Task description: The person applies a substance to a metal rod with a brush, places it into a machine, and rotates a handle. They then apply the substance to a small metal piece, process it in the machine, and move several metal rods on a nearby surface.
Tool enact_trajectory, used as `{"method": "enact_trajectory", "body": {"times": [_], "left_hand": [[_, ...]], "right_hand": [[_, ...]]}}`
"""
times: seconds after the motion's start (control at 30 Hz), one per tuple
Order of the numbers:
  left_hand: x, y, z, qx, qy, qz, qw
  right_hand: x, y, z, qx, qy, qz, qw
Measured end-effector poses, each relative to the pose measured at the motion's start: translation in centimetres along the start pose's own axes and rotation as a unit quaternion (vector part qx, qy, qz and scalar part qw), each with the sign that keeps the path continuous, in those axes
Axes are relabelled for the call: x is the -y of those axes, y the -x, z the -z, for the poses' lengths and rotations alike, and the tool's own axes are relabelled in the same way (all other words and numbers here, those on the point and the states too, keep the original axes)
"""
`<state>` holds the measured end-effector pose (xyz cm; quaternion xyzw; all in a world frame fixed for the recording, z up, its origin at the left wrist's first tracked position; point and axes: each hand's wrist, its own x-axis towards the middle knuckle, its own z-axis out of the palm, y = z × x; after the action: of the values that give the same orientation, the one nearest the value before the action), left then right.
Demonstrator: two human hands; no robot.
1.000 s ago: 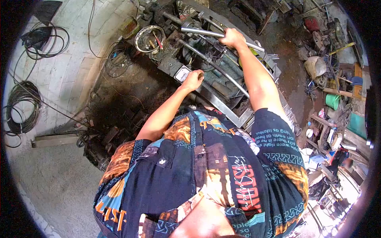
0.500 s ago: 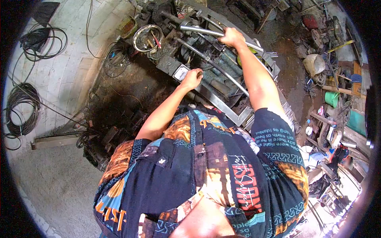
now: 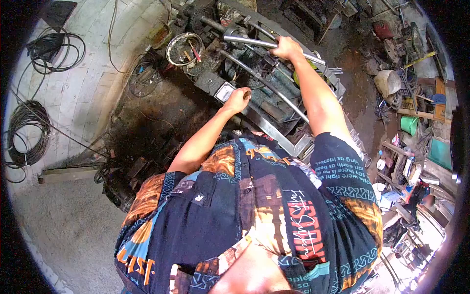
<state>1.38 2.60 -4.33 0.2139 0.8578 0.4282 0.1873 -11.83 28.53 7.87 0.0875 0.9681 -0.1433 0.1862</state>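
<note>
A long, dark, grease-stained metal machine (image 3: 286, 81) fills the far middle of the scene. On the left, a round coil of black cable (image 3: 28, 128) lies on the pale floor (image 3: 88, 63). A thick, shiny, silver metal bar (image 3: 252, 41) slants across the machine's far side, its left end farther away; a thinner grey metal rod (image 3: 284, 99) runs nearer, well apart from it. The right hand (image 3: 288, 49) has its grip closed around the bar, near its middle. A round, pale-rimmed pan (image 3: 168, 50) stands at the machine's left end. The left hand (image 3: 237, 99) is at the near edge, fingers curled; whether its grip holds anything, I cannot tell. Just beside it is a small white rectangular plate (image 3: 224, 91). A slim red stick (image 3: 196, 53) leans inside the pan.
</note>
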Motion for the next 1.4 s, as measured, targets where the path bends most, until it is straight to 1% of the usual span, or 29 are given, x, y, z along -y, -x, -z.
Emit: {"method": "enact_trajectory", "body": {"times": [0.37,0.43,0.57,0.63,0.87,0.97,1.07,1.17,1.23,1.27,1.33,1.4], "left_hand": [[0.5,-0.1,-0.3,0.003,0.003,0.0,1.0],[0.0,0.0,0.0,0.002,0.037,0.024,0.999],[-0.3,0.1,0.3,-0.004,0.043,0.022,0.999],[0.2,0.0,0.1,-0.012,0.006,0.001,1.0],[0.0,0.2,0.0,-0.013,0.021,0.009,1.0],[-0.2,0.1,0.6,-0.006,-0.005,-0.005,1.0],[-0.2,0.1,0.5,0.001,0.013,0.018,1.0],[0.2,0.0,0.3,-0.004,0.002,0.003,1.0],[0.0,0.0,0.4,-0.003,0.012,0.01,1.0],[0.0,0.1,0.4,-0.002,0.012,0.01,1.0],[-0.6,0.2,0.8,0.0,0.052,0.026,0.998],[-1.0,0.4,0.9,-0.004,0.055,0.026,0.998]], "right_hand": [[0.0,1.3,0.3,-0.012,-0.022,0.006,1.0],[0.1,1.2,0.3,-0.012,-0.02,0.011,1.0],[0.4,0.9,0.4,-0.007,-0.019,0.006,1.0],[0.4,0.6,0.2,-0.006,-0.014,0.007,1.0],[0.4,0.8,0.4,-0.002,0.001,0.014,1.0],[0.2,-0.1,-0.2,-0.008,0.0,0.018,1.0],[0.0,0.2,-0.1,-0.009,-0.003,0.015,1.0],[0.0,0.6,-0.1,-0.014,-0.014,0.015,1.0],[-0.2,0.6,-0.3,-0.038,-0.018,0.015,0.999],[-0.2,0.6,-0.4,-0.037,-0.019,0.014,0.999],[-0.3,0.4,-0.4,-0.026,-0.01,0.02,0.999],[-0.2,0.4,-0.3,-0.022,-0.009,0.017,1.0]]}}
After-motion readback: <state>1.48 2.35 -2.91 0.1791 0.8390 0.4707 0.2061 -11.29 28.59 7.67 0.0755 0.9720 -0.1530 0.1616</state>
